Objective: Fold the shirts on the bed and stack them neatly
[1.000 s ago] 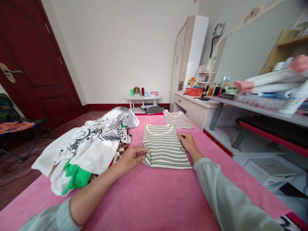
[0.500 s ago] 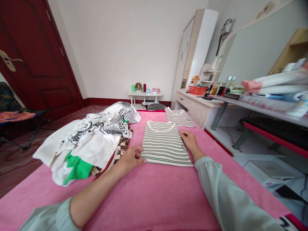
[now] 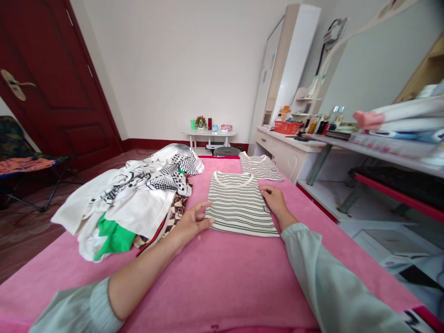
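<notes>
A cream T-shirt with dark green stripes point(image 3: 239, 206) lies folded into a flat, near-square shape, its neckline away from me. My left hand point(image 3: 192, 224) is at its left edge, thumb and fingers apart, the tips at or just over the cloth. At the opposite edge is my right hand point(image 3: 275, 201), fingers stretched out and the tips against the shirt's side; neither hand grips it visibly. Behind it, to the right, lies a second folded striped shirt point(image 3: 261, 166).
On the left of the pink bed cover point(image 3: 222, 277) is a loose heap of white, black-patterned and green clothes point(image 3: 138, 185). A dressing table point(image 3: 277, 145) and a laden shelf table point(image 3: 381, 150) stand along the right. A small white table point(image 3: 209, 133) is beyond the bed.
My left thumb and fingers have spread wider at the shirt's left edge. My right hand keeps nearly the same place beside the shirt. The view has shifted slightly.
</notes>
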Demonstrator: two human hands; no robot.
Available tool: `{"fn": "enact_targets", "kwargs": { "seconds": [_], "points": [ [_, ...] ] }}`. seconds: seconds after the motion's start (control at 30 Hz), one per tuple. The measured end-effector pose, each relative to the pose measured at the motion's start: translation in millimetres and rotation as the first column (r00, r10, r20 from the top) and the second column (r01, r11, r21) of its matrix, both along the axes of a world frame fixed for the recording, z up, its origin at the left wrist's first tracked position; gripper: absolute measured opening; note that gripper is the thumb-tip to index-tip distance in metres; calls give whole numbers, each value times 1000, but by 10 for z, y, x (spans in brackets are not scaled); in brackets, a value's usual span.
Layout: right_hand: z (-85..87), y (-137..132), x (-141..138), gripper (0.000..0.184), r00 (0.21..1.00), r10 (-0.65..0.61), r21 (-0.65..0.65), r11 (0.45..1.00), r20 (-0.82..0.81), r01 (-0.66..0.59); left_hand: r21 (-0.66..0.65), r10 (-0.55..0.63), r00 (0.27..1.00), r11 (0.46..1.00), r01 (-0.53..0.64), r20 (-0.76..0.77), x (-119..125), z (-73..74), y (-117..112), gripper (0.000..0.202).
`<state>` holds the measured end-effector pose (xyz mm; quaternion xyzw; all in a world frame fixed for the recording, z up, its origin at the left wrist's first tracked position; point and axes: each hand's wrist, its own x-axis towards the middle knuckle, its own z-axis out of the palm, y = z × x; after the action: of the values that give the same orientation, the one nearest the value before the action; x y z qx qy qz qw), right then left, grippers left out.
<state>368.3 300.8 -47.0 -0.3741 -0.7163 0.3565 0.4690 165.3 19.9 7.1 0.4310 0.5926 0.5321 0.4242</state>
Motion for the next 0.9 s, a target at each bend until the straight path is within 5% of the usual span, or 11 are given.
{"fn": "enact_targets", "kwargs": {
  "seconds": [0.3, 0.47, 0.67, 0.9],
  "points": [
    [-10, 22, 4, 25, 1000, -4, 21, 1000, 3, 3, -21, 117, 993, 993, -117, 32, -96, -129, 54, 47],
    [-40, 44, 3, 26, 1000, -15, 28, 1000, 15, 14, -12, 114, 966, 993, -121, -233, -125, -174, 45, 40],
    [-36, 46, 4, 25, 998, -29, 43, 999, 61, 26, -2, 58, 813, 997, -72, -579, -261, -298, 87, 23],
    [37, -22, -5, 27, 978, -65, 55, 997, 197, 55, -103, -49, 752, 994, -25, -657, -391, -159, 63, 18]
  ]
}}
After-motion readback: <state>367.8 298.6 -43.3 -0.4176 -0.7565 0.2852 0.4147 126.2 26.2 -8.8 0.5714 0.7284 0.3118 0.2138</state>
